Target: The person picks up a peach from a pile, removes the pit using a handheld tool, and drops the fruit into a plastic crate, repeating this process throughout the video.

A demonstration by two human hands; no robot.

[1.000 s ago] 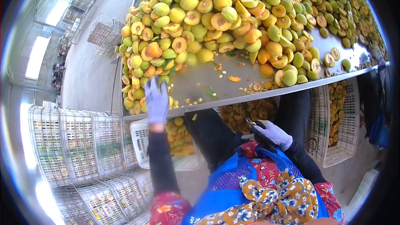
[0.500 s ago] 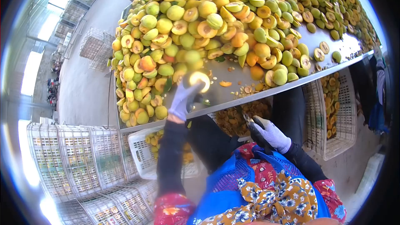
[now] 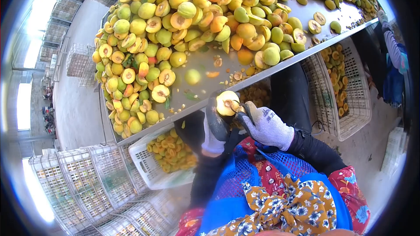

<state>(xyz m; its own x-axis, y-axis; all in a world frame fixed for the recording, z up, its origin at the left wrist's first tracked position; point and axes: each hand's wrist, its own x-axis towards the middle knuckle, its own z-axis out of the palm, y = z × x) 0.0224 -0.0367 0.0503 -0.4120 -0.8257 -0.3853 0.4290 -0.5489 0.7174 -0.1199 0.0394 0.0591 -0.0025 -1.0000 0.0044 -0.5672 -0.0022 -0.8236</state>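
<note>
My left hand (image 3: 213, 124), in a grey-and-dark work glove, grips a peach half (image 3: 226, 103) just in front of the table's near edge. Its pale yellow cut face is turned up. My right hand (image 3: 267, 124), gloved too, is closed around a small tool (image 3: 239, 109), whose end meets the cut face near the pit hollow. Most of the tool is hidden by the fingers, so its exact kind is unclear. Behind both hands, a heap of whole-looking and halved peaches (image 3: 175, 22) covers much of the metal table (image 3: 205, 67).
A white crate of fruit halves (image 3: 153, 177) stands below left, and another crate (image 3: 328, 100) stands right. More cut fruit lies beneath the table edge. Stacked crates (image 3: 83, 183) fill the left. A co-worker's sleeve (image 3: 393, 48) shows at far right. One blurred peach (image 3: 192, 77) is on the table.
My left hand has come back from the table with the peach half to meet my right hand. The tool now touches the fruit. The view has shifted somewhat.
</note>
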